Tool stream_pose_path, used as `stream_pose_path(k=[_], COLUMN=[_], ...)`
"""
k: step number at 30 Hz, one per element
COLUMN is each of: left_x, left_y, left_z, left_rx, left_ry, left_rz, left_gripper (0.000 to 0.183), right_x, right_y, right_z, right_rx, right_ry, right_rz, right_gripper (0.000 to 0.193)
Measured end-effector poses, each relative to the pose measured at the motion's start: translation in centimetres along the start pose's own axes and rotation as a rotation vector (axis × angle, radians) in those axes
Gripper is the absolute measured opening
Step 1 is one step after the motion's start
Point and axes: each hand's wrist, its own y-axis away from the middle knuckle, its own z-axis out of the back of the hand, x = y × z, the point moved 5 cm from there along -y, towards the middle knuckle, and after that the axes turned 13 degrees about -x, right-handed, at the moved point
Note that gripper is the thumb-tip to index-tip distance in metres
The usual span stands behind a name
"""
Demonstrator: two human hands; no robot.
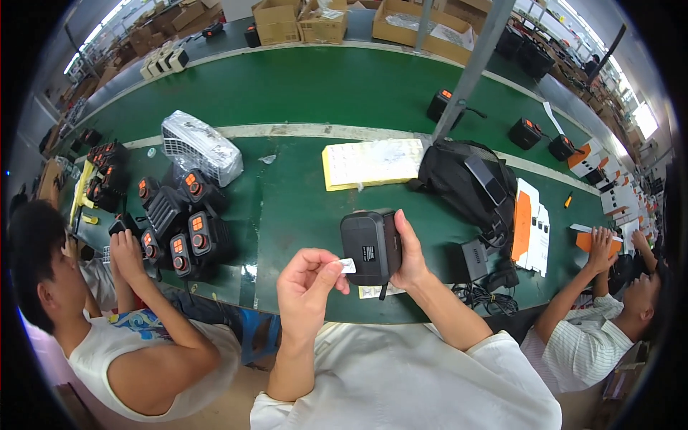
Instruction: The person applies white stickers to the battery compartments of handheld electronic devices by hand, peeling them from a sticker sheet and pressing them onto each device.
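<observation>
A black boxy device (pixel 362 233) with rounded corners and a small printed label on its face is gripped along its right side by my right hand (pixel 411 256). My left hand (pixel 309 284) pinches a small white sticker (pixel 347 266) between thumb and fingers. The sticker's free end is at the device's lower left edge; whether it touches, I cannot tell. Partly hidden below the device, a pale printed sheet (pixel 371 292) lies on the green table. Right of my right hand are a black power adapter (pixel 469 259) and a coiled black cable (pixel 494 301).
Several black devices with orange buttons (pixel 199 233) crowd the left, beside a co-worker's hands (pixel 127 254). A plastic-wrapped white bundle (pixel 201 147), a yellow-edged paper stack (pixel 373 163), a black backpack (pixel 459 179) with a phone and flat orange-white cartons (pixel 529 228) lie farther back. A metal post (pixel 469 79) rises behind.
</observation>
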Motion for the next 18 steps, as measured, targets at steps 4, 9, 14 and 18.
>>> stream_pose_path(k=[4,9,14,18], left_x=[0.6,0.4,0.4,0.6], left_y=[0.0,0.1,0.1,0.3], left_z=[-1.5,-2.3,-2.5,-2.4], left_rx=[0.009,-0.002,-0.011,0.022], left_ry=[-0.114,-0.194,-0.21,-0.189], left_rz=[-0.021,-0.025,-0.027,-0.026], left_gripper=[0.006,0.007,0.007,0.008], right_x=[1.3,2.2,2.3,2.3], right_y=[0.3,0.6,0.7,0.7], right_z=[0.3,0.4,0.5,0.6], right_rx=[0.028,0.133,0.159,0.176], right_ry=[-0.008,-0.044,-0.024,-0.023], right_rz=[0.127,0.158,0.153,0.152], right_gripper=[0.072,0.065,0.068,0.068])
